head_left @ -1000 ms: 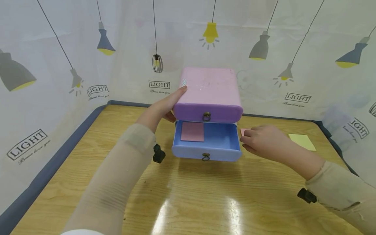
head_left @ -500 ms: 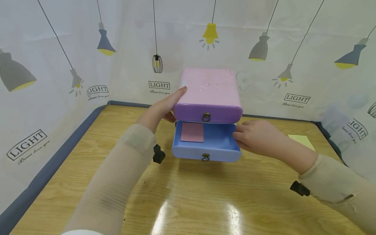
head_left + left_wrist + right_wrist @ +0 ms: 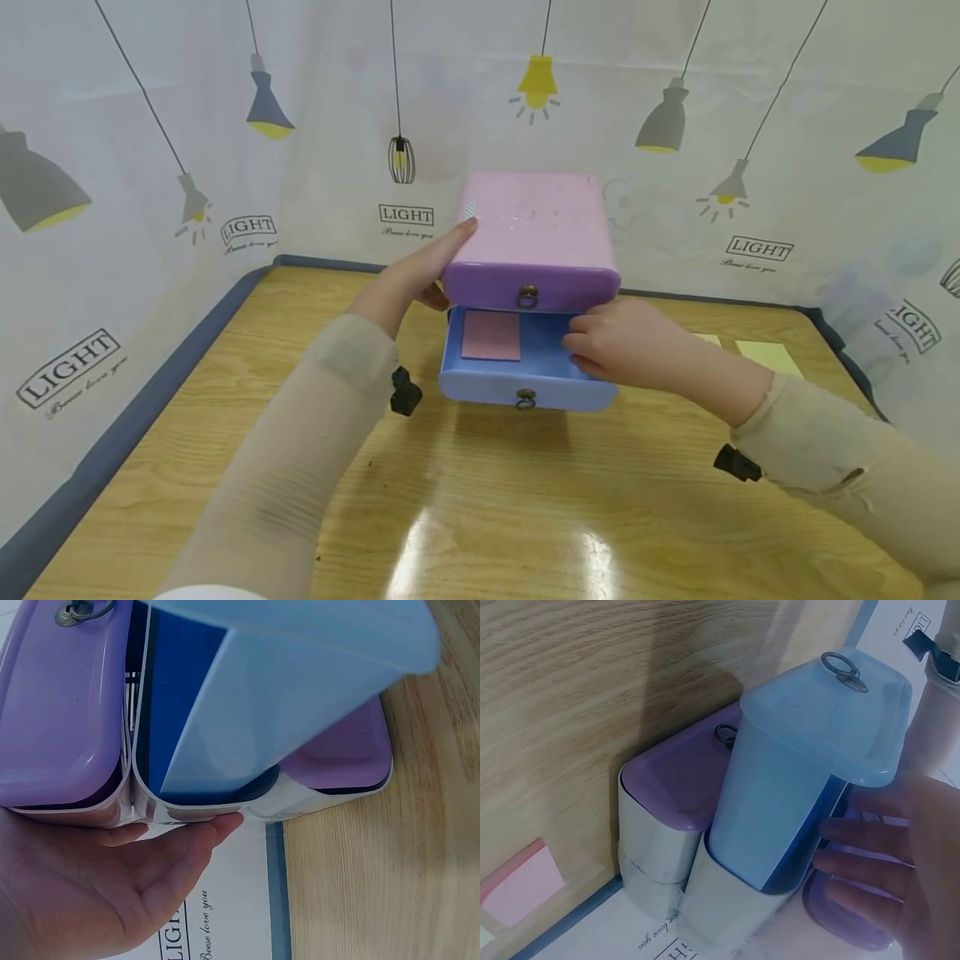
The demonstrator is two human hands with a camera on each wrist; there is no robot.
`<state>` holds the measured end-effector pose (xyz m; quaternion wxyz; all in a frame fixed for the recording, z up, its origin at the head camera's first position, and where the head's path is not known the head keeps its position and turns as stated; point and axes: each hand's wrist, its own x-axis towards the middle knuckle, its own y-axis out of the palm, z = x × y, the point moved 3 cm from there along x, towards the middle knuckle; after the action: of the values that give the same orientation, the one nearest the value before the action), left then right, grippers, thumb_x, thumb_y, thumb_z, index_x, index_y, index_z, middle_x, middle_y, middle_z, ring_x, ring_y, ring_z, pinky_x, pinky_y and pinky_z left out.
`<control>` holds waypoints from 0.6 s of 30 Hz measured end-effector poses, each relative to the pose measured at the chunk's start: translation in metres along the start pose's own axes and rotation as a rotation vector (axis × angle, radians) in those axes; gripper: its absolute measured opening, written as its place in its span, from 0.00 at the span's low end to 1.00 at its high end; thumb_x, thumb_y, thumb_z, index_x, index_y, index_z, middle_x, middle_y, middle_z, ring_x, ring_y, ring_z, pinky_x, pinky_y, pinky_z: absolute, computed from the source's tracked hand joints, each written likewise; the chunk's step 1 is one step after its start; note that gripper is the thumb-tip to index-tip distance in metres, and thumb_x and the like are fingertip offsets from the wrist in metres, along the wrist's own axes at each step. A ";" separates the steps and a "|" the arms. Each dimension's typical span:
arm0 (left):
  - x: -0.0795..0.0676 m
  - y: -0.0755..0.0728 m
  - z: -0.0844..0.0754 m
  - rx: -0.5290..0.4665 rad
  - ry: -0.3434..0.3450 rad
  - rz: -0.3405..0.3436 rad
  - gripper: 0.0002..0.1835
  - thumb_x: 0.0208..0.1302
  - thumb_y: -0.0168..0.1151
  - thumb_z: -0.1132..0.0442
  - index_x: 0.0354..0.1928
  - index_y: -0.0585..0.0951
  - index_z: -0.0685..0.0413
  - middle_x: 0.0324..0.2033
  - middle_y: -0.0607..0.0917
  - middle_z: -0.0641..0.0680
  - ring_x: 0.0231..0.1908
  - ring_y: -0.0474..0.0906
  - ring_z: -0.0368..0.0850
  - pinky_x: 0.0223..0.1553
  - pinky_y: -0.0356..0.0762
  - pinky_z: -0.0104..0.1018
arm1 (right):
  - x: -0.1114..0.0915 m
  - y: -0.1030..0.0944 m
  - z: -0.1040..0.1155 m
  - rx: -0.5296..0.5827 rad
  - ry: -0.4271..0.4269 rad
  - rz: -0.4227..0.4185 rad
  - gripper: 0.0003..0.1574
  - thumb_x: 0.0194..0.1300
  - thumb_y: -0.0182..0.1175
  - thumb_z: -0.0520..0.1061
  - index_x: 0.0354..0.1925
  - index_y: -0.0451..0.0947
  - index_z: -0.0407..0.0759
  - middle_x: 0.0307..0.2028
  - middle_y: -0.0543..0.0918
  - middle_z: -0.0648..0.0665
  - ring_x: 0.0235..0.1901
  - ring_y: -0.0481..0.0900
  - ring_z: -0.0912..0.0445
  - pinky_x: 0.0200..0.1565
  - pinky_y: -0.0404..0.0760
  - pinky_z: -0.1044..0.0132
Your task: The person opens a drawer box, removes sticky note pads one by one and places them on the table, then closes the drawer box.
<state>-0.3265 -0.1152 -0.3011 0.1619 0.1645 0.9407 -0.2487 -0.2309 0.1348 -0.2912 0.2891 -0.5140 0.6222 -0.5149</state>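
Observation:
A small drawer cabinet (image 3: 536, 217) with a pink top stands at the table's back. Its blue middle drawer (image 3: 487, 387) is pulled out, and a pink sticky-note pad (image 3: 491, 336) lies inside on the left. My left hand (image 3: 420, 271) rests against the cabinet's left side, thumb at the top edge; in the left wrist view its fingers (image 3: 180, 862) lie nearly straight along the side. My right hand (image 3: 630, 342) reaches over the drawer's right wall with bent fingers. Its fingertips go inside the drawer; I cannot tell whether they hold anything.
Yellow sticky notes (image 3: 768, 358) lie on the table to the right. Another pink pad (image 3: 525, 885) lies on the wooden table beside the cabinet. A purple drawer (image 3: 532, 287) sits closed above the blue one, and a lower purple drawer (image 3: 682, 772) is closed below.
My right hand has moved left from beside the cabinet to over the blue drawer. More yellow paper shows behind the wrist. My left hand and the cabinet have stayed in place.

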 end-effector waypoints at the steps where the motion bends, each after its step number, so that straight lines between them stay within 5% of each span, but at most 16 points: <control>1: 0.000 0.000 0.000 0.000 0.001 0.001 0.51 0.60 0.29 0.20 0.69 0.65 0.52 0.51 0.76 0.62 0.45 0.80 0.61 0.45 0.80 0.51 | 0.002 0.001 -0.001 0.005 -0.006 0.010 0.13 0.57 0.66 0.41 0.22 0.71 0.46 0.19 0.69 0.53 0.18 0.65 0.56 0.20 0.67 0.63; 18: -0.002 0.001 -0.001 -0.006 0.005 0.005 0.50 0.61 0.29 0.21 0.69 0.65 0.53 0.51 0.76 0.62 0.45 0.80 0.61 0.43 0.81 0.49 | 0.029 0.009 -0.002 0.016 -0.153 0.123 0.14 0.57 0.65 0.39 0.21 0.71 0.48 0.19 0.70 0.52 0.17 0.67 0.55 0.20 0.68 0.62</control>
<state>-0.3248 -0.1145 -0.2998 0.1609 0.1670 0.9414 -0.2451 -0.2446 0.1072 -0.2945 0.3712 -0.5102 0.6244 -0.4605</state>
